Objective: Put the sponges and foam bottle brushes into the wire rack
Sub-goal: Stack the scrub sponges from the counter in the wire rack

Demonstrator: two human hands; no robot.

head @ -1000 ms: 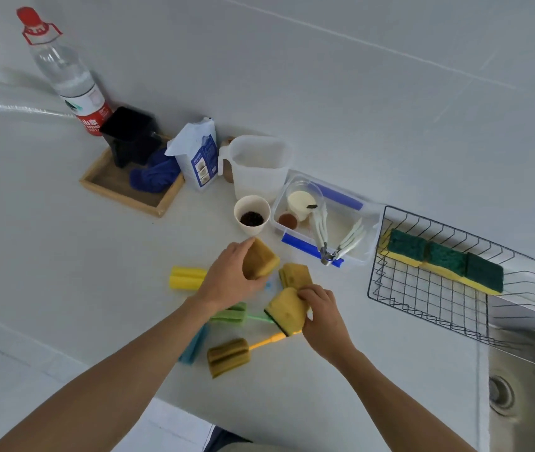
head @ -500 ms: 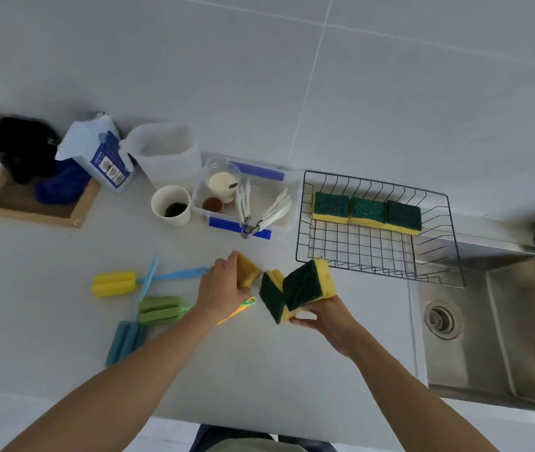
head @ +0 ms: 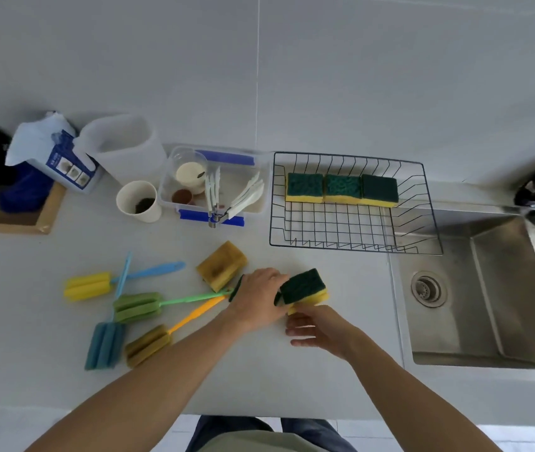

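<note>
The left hand (head: 256,296) is now gripping the sponge (head: 303,287) just passed from the right hand (head: 320,326), whose fingers are loosening beneath, ready for the rack (head: 354,246).

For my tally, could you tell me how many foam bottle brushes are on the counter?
4, all left of the hands: yellow brush farthest back, green brush below it, blue brush nearest left, olive brush beside it.
</note>
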